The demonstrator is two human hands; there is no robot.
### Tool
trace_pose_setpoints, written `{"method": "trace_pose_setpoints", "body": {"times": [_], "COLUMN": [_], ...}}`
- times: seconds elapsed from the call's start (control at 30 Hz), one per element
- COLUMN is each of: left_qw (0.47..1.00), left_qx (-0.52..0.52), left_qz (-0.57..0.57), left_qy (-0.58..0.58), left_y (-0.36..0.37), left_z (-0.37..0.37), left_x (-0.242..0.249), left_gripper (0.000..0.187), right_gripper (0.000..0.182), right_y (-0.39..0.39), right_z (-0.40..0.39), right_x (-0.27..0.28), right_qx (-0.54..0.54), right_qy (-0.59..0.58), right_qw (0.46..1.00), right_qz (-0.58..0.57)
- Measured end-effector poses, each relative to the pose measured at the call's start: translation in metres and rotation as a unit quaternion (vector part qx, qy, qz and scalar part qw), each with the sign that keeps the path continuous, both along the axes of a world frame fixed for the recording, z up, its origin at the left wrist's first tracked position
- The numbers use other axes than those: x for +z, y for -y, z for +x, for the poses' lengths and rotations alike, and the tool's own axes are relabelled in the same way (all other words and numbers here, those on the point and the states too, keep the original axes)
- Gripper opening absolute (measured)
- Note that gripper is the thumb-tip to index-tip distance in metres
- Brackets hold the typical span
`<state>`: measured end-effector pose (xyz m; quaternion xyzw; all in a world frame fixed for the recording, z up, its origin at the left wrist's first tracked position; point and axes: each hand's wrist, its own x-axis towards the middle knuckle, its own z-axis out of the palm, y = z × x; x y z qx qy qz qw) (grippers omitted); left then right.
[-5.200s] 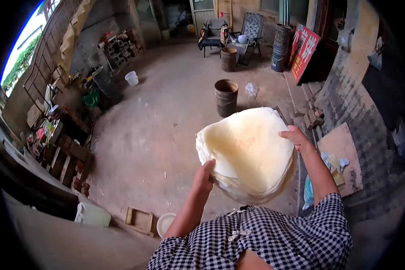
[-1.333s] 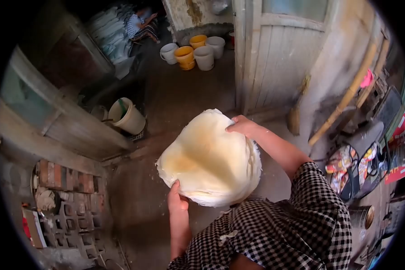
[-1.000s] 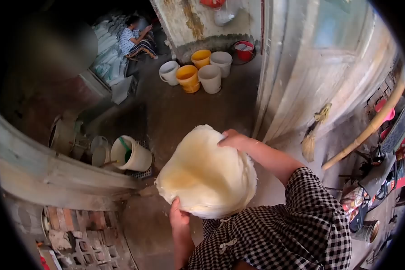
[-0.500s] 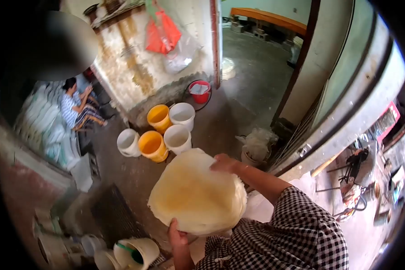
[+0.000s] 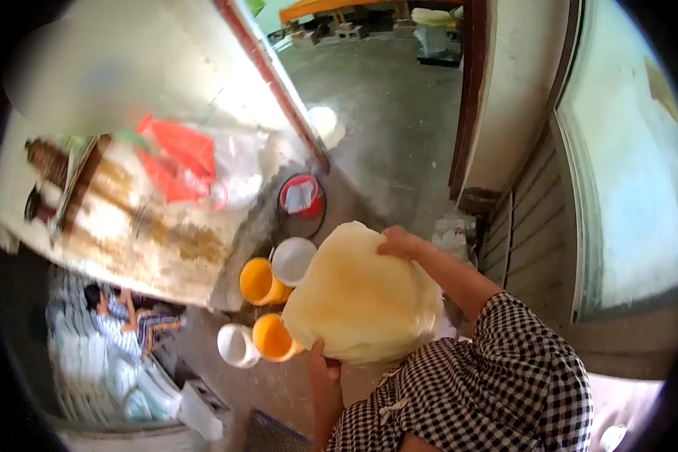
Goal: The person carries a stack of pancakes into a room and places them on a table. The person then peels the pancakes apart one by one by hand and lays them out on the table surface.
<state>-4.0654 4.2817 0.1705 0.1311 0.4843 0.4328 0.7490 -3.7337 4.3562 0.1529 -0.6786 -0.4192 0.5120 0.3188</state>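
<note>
A thick stack of thin, pale yellow sheets (image 5: 361,294) with ragged edges is held in front of my body. My left hand (image 5: 324,369) grips its near left edge, thumb on top and the other fingers hidden beneath. At the far right edge my right hand (image 5: 404,245) clasps the same stack, with its fingertips partly out of sight. Just past the stack stand orange buckets (image 5: 258,283) and white buckets (image 5: 237,346) on the floor, one of them partly covered by the sheets.
Ahead is a doorway with a red-brown frame (image 5: 468,105). A red bucket (image 5: 316,206) stands by the wall corner, near hanging red bags (image 5: 179,160). A person (image 5: 128,325) sits at the left beside piled white sacks (image 5: 83,373). A wooden bench (image 5: 331,7) lies beyond the doorway.
My view has turned right, toward the doorway. The buckets and seated person now appear lower in view. Both hands keep hold of the stack, which has come along with me.
</note>
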Motion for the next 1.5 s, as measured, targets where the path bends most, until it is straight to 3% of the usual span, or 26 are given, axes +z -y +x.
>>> {"method": "trace_pose_setpoints", "body": {"times": [0.03, 0.07, 0.17, 0.3, 0.37, 0.43, 0.47, 0.57, 0.63, 0.7, 0.73, 0.77, 0.8, 0.83, 0.9, 0.93, 1.03, 1.1, 1.17, 1.27, 1.4, 1.5], "left_qw": [1.000, 0.999, 0.997, 0.989, 0.987, 0.980, 0.974, 0.959, 0.951, 0.939, 0.937, 0.937, 0.917, 0.918, 0.919, 0.921, 0.914, 0.922, 0.924, 0.920, 0.912, 0.897], "left_qx": [-0.023, -0.039, -0.073, -0.140, -0.156, -0.186, -0.214, -0.278, -0.305, -0.340, -0.346, -0.346, -0.393, -0.395, -0.394, -0.388, -0.396, -0.382, -0.378, -0.386, -0.407, -0.440], "left_qz": [0.002, 0.005, 0.018, 0.038, 0.043, 0.039, 0.031, 0.027, 0.020, 0.004, 0.008, -0.003, 0.035, 0.026, -0.004, -0.037, -0.044, -0.026, -0.018, -0.011, -0.003, 0.002], "left_qy": [0.004, 0.007, -0.007, 0.027, 0.012, 0.065, 0.060, 0.051, 0.042, 0.046, 0.037, 0.042, 0.051, 0.038, 0.001, 0.032, 0.081, 0.061, 0.050, 0.066, 0.046, 0.037], "left_y": [-0.061, -0.106, -0.192, -0.354, -0.379, -0.477, -0.516, -0.592, -0.650, -0.695, -0.710, -0.712, -0.755, -0.793, -0.830, -0.860, -0.931, -1.006, -1.015, -1.148, -1.249, -1.343], "left_z": [0.027, 0.045, 0.091, 0.162, 0.187, 0.273, 0.300, 0.371, 0.444, 0.548, 0.562, 0.547, 0.584, 0.651, 0.704, 0.717, 0.780, 0.837, 0.849, 0.964, 1.073, 1.186], "left_x": [0.003, 0.007, 0.014, -0.003, -0.009, -0.005, 0.004, -0.012, -0.032, -0.108, -0.090, -0.037, -0.016, -0.030, -0.043, -0.070, -0.071, -0.076, -0.059, -0.077, -0.070, -0.071], "left_gripper": [0.039, 0.039, 0.041, 0.040, 0.040, 0.040, 0.040, 0.039, 0.038, 0.036, 0.035, 0.035, 0.035, 0.036, 0.037, 0.037, 0.037, 0.041, 0.043, 0.042, 0.040, 0.039], "right_gripper": [0.040, 0.055, 0.066, 0.060, 0.035, 0.033, 0.034, 0.036, 0.036, 0.037, 0.037, 0.038, 0.039, 0.041, 0.044, 0.050, 0.059, 0.055, 0.050, 0.044, 0.041, 0.038], "right_y": [-0.048, -0.085, -0.144, -0.256, -0.264, -0.332, -0.354, -0.383, -0.417, -0.444, -0.456, -0.466, -0.503, -0.539, -0.586, -0.607, -0.691, -0.767, -0.788, -0.906, -0.988, -1.058], "right_z": [0.034, 0.057, 0.099, 0.167, 0.198, 0.265, 0.287, 0.333, 0.411, 0.484, 0.512, 0.501, 0.539, 0.608, 0.672, 0.668, 0.747, 0.806, 0.814, 0.930, 1.027, 1.136], "right_x": [0.005, 0.012, 0.034, 0.050, 0.034, 0.033, 0.030, 0.093, 0.055, 0.004, -0.011, 0.020, 0.011, -0.021, -0.055, 0.022, -0.025, -0.047, -0.035, -0.051, -0.060, -0.087], "right_qx": [-0.018, -0.003, -0.083, -0.188, -0.196, -0.252, -0.265, -0.375, -0.365, -0.370, -0.380, -0.405, -0.436, -0.416, -0.374, -0.384, -0.347, -0.391, -0.405, -0.392, -0.391, -0.454], "right_qy": [-0.041, -0.047, 0.013, 0.099, -0.010, 0.021, -0.019, -0.023, -0.019, -0.026, -0.035, -0.040, -0.063, -0.037, 0.007, -0.016, -0.085, -0.074, -0.045, -0.156, 0.039, -0.042], "right_qw": [0.999, 0.998, 0.996, 0.977, 0.980, 0.966, 0.962, 0.926, 0.931, 0.929, 0.924, 0.914, 0.898, 0.909, 0.927, 0.919, 0.933, 0.917, 0.913, 0.904, 0.919, 0.887], "right_qz": [-0.007, -0.043, -0.030, -0.020, 0.016, 0.054, 0.062, 0.020, 0.007, 0.000, -0.001, -0.003, 0.015, 0.005, -0.028, -0.081, -0.042, 0.006, -0.006, 0.076, 0.008, 0.073]}}
